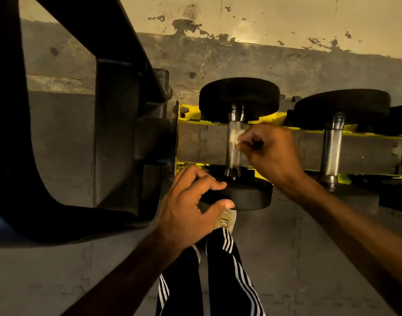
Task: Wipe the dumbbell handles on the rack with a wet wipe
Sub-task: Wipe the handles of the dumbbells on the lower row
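Observation:
A dumbbell with black round heads lies across the yellow rack (191, 120), its knurled steel handle (232, 153) running front to back. My right hand (270, 151) pinches a small white wet wipe (237, 137) against the upper part of that handle. My left hand (191, 206) curls its fingers and thumb round the dumbbell's near head (248, 195). A second dumbbell's handle (331, 151) sits to the right on the same rack, untouched.
A large dark machine frame (65, 133) fills the left side, close to the rack's end. A stained wall (264, 53) stands behind the rack. My legs in black striped trousers (218, 281) and one shoe (225, 221) are below on the grey floor.

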`<control>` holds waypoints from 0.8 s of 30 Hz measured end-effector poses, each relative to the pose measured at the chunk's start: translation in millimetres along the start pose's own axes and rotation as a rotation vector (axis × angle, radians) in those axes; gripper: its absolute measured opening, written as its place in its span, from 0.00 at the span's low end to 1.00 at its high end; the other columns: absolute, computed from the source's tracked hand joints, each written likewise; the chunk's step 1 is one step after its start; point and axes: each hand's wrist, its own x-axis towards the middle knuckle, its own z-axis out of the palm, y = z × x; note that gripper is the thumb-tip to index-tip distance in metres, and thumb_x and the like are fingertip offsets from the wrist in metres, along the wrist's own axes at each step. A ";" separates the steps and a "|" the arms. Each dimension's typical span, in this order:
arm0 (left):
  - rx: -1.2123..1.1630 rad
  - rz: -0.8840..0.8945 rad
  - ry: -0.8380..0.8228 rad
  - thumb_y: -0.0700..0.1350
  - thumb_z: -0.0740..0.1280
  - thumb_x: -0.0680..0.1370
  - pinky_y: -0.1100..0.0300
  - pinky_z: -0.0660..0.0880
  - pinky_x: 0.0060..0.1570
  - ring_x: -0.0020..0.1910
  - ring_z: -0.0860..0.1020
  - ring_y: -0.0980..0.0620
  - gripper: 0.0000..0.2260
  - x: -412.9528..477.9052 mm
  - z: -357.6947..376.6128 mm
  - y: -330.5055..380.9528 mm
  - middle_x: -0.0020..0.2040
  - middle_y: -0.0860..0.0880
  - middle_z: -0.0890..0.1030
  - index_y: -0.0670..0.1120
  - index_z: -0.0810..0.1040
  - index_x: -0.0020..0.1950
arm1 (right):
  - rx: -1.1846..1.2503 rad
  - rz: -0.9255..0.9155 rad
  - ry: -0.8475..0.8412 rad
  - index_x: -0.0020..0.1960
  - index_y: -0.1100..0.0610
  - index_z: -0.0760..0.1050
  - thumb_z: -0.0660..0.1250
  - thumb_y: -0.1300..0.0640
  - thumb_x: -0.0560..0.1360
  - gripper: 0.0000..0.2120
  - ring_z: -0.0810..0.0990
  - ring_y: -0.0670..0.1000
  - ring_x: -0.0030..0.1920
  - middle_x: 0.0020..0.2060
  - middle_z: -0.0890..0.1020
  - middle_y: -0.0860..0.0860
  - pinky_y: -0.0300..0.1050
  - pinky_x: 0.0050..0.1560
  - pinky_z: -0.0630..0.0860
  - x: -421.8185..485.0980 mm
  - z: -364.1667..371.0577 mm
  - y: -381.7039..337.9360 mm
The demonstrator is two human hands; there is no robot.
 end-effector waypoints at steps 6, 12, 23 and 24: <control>-0.026 0.037 0.020 0.53 0.77 0.71 0.51 0.76 0.51 0.53 0.77 0.51 0.14 1.4 1.2 -3.5 0.49 0.53 0.77 0.47 0.85 0.51 | 0.435 0.467 -0.028 0.42 0.52 0.81 0.76 0.66 0.70 0.10 0.85 0.48 0.43 0.40 0.85 0.48 0.53 0.49 0.83 1.9 7.3 12.6; -0.016 0.025 0.004 0.54 0.76 0.71 0.49 0.76 0.51 0.53 0.77 0.50 0.14 2.4 1.9 -1.9 0.49 0.53 0.77 0.48 0.85 0.51 | 0.860 0.748 -0.038 0.52 0.59 0.81 0.68 0.70 0.75 0.09 0.83 0.54 0.49 0.46 0.84 0.54 0.46 0.46 0.82 14.9 17.9 23.8; -0.005 0.015 -0.019 0.55 0.76 0.71 0.49 0.76 0.51 0.53 0.77 0.50 0.14 4.0 -0.2 -2.1 0.49 0.53 0.77 0.48 0.84 0.51 | 1.198 0.782 0.039 0.48 0.59 0.77 0.65 0.74 0.74 0.12 0.85 0.50 0.44 0.40 0.84 0.52 0.44 0.47 0.82 29.2 17.9 28.2; -0.010 0.011 -0.020 0.55 0.76 0.71 0.49 0.76 0.51 0.53 0.77 0.50 0.14 4.0 -0.6 -1.4 0.49 0.54 0.76 0.48 0.84 0.51 | 1.148 0.820 -0.041 0.47 0.59 0.77 0.65 0.74 0.74 0.12 0.84 0.51 0.44 0.40 0.84 0.52 0.44 0.46 0.81 21.6 13.2 29.5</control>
